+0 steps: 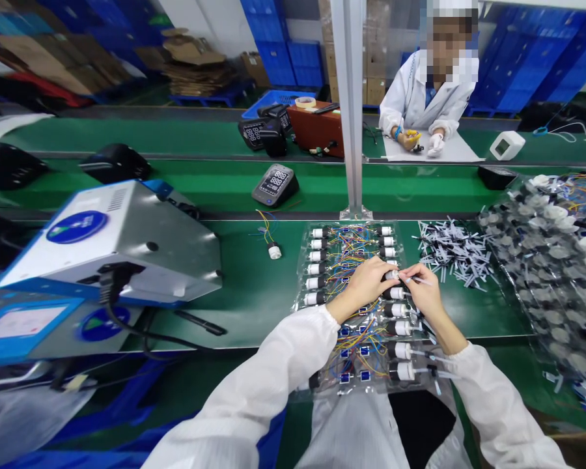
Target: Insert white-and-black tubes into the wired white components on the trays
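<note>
A clear plastic tray (300, 286) lies in front of me, holding two columns of small white-and-black cylindrical parts with coloured wires and blue connectors between them. My left hand (366, 286) reaches over the tray, its fingers closed on one white cylindrical part (392, 275) in the right column. Beside it, my right hand (424, 290) pinches a thin white tube (424, 281) at the end of that part. Where tube and part meet is mostly covered by fingertips. Nearer to me, white tubes (437, 357) stick out from several parts in the right column.
Loose white-and-black tube pieces (452, 254) lie in a pile to the right, by stacked filled trays (557, 280). A single wired part (274, 251) and a boxy instrument (176, 260) are on the left. A metal post (352, 130) rises ahead. Across the line sits a co-worker (430, 98).
</note>
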A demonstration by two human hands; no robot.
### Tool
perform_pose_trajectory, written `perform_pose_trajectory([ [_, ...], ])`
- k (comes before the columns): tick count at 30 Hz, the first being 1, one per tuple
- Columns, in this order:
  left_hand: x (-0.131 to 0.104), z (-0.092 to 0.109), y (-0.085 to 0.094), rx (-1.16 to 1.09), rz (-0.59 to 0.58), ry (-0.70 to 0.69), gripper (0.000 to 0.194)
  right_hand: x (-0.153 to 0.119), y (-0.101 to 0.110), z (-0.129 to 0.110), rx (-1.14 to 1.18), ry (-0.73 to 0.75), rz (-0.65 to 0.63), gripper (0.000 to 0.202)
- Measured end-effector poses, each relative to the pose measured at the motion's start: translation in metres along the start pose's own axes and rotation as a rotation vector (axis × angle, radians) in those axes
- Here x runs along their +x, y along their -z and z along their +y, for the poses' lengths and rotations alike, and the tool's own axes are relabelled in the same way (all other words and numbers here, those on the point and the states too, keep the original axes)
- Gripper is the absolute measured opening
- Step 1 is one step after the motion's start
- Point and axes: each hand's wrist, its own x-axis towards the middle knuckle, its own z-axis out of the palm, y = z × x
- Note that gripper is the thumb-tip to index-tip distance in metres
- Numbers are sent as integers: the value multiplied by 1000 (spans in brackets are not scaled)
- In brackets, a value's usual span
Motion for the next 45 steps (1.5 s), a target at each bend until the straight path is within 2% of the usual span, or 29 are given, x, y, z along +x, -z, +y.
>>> perform_pose_trajectory([
  [6, 3, 1, -1, 22, -20, -24, 30, -1, 0, 1, 9, 30, -3, 24],
  [17, 4, -1, -7, 42, -17, -52, 30, 1, 2, -3, -111, 97, -21, 21],
  [23, 3, 0, -4, 33, -13, -45, 28, -1, 5, -8, -29, 55, -56, 32],
  [27, 2, 1, -5, 43, 2, -48, 29, -3, 6, -6, -38, 58, -5, 29],
  [35, 3, -3, -9, 35, -3, 9, 30, -2, 7, -5, -131, 36, -27, 24],
  [40, 6, -7, -10, 49, -17, -29, 31, 1, 7, -4, -169, 97, -37, 19],
  [45, 3, -8, -10, 68, -4, -87, 32, 5, 8, -7, -76, 30, -102, 21],
])
